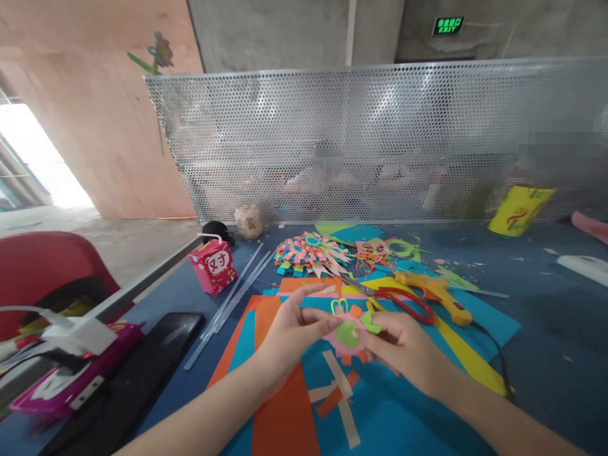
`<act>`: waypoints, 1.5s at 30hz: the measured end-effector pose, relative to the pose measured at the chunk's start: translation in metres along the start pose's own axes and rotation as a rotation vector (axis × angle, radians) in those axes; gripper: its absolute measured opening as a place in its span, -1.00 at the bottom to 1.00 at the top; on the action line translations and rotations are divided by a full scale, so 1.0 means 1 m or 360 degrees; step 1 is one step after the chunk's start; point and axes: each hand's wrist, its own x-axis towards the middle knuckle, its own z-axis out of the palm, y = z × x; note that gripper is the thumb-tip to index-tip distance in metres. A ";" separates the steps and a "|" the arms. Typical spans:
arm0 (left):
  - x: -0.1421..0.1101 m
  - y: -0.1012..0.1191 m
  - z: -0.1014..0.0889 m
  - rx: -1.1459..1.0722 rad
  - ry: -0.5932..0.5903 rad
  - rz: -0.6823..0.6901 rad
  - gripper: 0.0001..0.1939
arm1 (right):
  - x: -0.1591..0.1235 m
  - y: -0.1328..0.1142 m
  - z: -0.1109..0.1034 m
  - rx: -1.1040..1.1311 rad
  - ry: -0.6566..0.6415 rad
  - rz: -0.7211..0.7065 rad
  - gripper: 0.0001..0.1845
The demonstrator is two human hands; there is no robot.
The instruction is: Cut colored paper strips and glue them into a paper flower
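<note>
Both hands hold a small paper flower [348, 337] with a green centre, a pink fringed ring and orange tabs around it. My left hand [297, 323] pinches its left edge between thumb and fingers, the index finger stretched out above. On the right edge my right hand [403, 348] has its thumb and fingers closed, with a bent light green paper strip [371, 323] at the fingertips. A looped green strip [339, 306] stands out from the flower's top. Beneath it, loose peach and orange strips [338, 396] lie on blue paper [380, 424].
Beyond the hands lie red-handled scissors [406, 304], a yellow glue gun [441, 296] and a large fringed paper flower [308, 253]. To the left are glue sticks [232, 301], a pink drink carton [213, 266], a phone [173, 329] and a purple power strip [102, 354]. A perforated metal screen [332, 114] stands behind.
</note>
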 end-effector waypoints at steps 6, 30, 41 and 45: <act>-0.004 0.002 0.000 -0.0023 0.0004 0.0026 -0.13 | -0.001 -0.002 0.001 0.0036 -0.0029 -0.0003 -0.60; 0.004 0.009 -0.006 0.0035 0.0190 0.0050 -0.29 | 0.013 0.008 -0.001 -0.0077 -0.0139 -0.0185 -0.59; 0.002 0.013 -0.003 0.0188 -0.0038 -0.0136 -0.30 | -0.004 0.012 0.000 -0.0203 -0.0013 -0.0246 -0.59; 0.002 0.011 -0.004 0.0139 -0.0117 -0.0135 -0.30 | -0.006 0.011 -0.001 -0.0278 -0.0075 -0.0286 -0.60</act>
